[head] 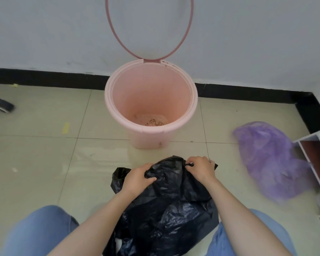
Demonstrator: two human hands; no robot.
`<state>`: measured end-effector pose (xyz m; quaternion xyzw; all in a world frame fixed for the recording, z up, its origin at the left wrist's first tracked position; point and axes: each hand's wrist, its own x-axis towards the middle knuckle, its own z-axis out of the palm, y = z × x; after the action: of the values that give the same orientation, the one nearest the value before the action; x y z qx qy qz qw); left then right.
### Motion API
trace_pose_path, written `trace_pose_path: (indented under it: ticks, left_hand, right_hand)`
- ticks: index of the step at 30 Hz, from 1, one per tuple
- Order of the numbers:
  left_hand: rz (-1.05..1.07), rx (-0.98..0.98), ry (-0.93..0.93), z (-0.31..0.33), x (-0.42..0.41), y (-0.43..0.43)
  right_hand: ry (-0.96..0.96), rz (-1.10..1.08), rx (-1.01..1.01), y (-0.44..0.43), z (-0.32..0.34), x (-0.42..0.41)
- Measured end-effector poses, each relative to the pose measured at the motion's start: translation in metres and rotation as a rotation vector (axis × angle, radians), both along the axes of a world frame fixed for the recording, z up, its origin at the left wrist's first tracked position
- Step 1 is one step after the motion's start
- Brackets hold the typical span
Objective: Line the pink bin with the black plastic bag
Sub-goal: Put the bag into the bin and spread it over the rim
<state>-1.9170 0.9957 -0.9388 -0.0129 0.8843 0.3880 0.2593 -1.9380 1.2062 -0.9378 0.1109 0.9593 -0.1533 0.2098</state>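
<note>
You've got two hands in view: left hand (137, 179) and right hand (199, 168), both on one black bag (166, 206). One pink bin (151, 106) ahead of them, with one ring lid (149, 28) up. One purple bag (270, 159) right of your right hand. One shoe (2, 105) far left.

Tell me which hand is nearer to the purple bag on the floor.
Right. The right hand grips the black bag's top edge on the side facing the purple bag, clear floor between them. The left hand holds the black bag further away.
</note>
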Motion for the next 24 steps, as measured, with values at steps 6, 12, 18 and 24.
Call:
trace_pose_path:
  ticks: [6, 12, 18, 24]
  left_hand:
    - [-0.039, 0.04, 0.073, 0.034, -0.001, 0.004]
    - [-0.163, 0.192, 0.337, 0.113, -0.01, 0.033]
    - [-0.031, 0.226, 0.716, 0.173, -0.016, 0.024]
    - [0.479, 0.248, 0.554, 0.179, -0.027, -0.028]
  right_hand:
    - [0.324, -0.234, -0.23, 0.028, 0.042, 0.012]
    - [0.793, -0.362, -0.092, 0.044, 0.158, 0.013]
    - [1.036, -0.242, -0.234, 0.005, 0.244, -0.028]
    - [0.635, 0.192, -0.43, -0.101, 0.246, -0.073]
